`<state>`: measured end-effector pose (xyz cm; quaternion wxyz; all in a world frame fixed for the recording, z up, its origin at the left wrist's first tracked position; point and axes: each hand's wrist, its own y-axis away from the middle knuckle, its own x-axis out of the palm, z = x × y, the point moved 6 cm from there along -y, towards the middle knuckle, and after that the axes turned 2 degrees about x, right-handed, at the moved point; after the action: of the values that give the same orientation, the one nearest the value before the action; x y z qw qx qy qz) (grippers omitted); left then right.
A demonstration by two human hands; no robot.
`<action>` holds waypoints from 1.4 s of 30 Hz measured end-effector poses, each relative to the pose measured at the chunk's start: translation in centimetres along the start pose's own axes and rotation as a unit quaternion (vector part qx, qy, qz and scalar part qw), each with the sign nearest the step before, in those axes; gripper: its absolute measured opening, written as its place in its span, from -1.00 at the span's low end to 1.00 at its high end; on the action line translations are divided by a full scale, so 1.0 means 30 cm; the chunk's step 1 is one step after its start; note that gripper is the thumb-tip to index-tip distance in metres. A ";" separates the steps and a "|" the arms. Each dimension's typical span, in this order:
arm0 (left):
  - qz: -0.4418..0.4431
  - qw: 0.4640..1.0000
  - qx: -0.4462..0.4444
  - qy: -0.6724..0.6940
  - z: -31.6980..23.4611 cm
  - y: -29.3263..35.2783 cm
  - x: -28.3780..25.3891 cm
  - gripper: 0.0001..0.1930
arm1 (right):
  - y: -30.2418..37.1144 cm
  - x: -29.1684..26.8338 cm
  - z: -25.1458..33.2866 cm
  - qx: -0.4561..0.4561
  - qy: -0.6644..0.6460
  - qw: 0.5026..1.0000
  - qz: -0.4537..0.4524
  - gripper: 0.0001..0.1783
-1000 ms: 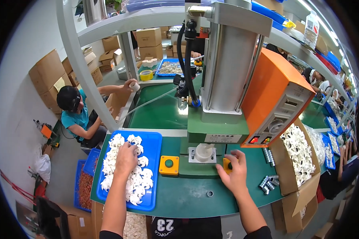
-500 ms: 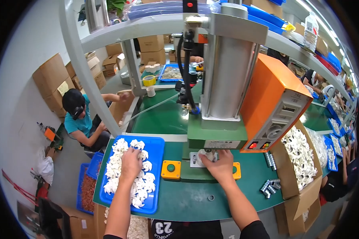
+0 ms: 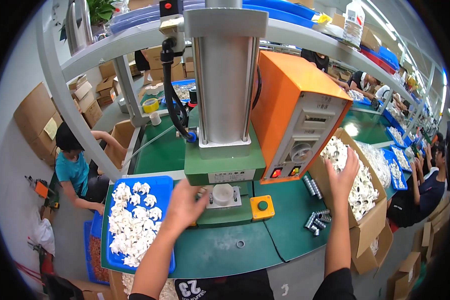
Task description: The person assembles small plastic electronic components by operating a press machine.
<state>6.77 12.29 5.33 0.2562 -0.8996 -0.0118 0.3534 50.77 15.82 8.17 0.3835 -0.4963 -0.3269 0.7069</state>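
Observation:
My left hand (image 3: 184, 206) is at the left side of the green press, beside the metal fixture plate (image 3: 237, 200). Its fingers are partly hidden and blurred, so I cannot make out whether anything is in them. A round white plastic piece (image 3: 223, 194) sits on the plate beneath the press head (image 3: 225, 167). Over on the right, my right hand (image 3: 343, 172) hovers at the cardboard box of white plastic parts (image 3: 363, 192), open with fingers apart. At the left, a blue tray (image 3: 166, 192) holds many claw-shaped white parts (image 3: 134, 227).
An orange control box (image 3: 297, 110) stands right of the press. A yellow button box (image 3: 262, 207) is by the fixture. Metal sleeves (image 3: 317, 222) and a small ring (image 3: 240, 244) lie on the green table (image 3: 210, 260). Another person (image 3: 77, 167) sits at the left.
My left hand has moved from the blue tray to the fixture. My right hand has left the fixture for the cardboard box and its fingers have spread. The view has swung right.

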 end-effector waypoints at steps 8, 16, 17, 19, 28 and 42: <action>0.031 0.999 -0.014 -0.016 -0.025 -0.023 0.131 -0.71 | 0.569 -0.066 0.499 -0.129 -0.329 0.878 0.323 -0.59; -0.002 0.992 0.117 -0.047 -0.037 0.030 0.161 -0.68 | 0.764 -0.042 0.609 -0.126 -0.307 0.840 0.429 -0.58; -0.009 0.992 0.114 -0.050 -0.051 0.041 0.159 -0.68 | 0.769 -0.036 0.598 -0.128 -0.291 0.845 0.430 -0.56; -0.027 0.981 0.147 -0.125 -0.105 0.065 0.148 -0.65 | 0.768 -0.040 0.592 -0.141 -0.308 0.848 0.407 -0.55; -0.065 0.971 0.095 -0.209 -0.047 0.242 -0.017 -0.67 | 0.485 0.117 0.688 0.029 -0.464 0.832 0.302 -0.36; -0.114 0.969 0.039 -0.217 0.013 0.368 -0.036 -0.67 | 0.388 0.198 0.743 0.151 -0.465 0.815 0.312 -0.64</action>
<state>3.96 2.66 0.59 0.3211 -0.7831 -0.1562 0.5091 25.73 13.42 2.21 0.0146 -0.1196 -0.1831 0.9757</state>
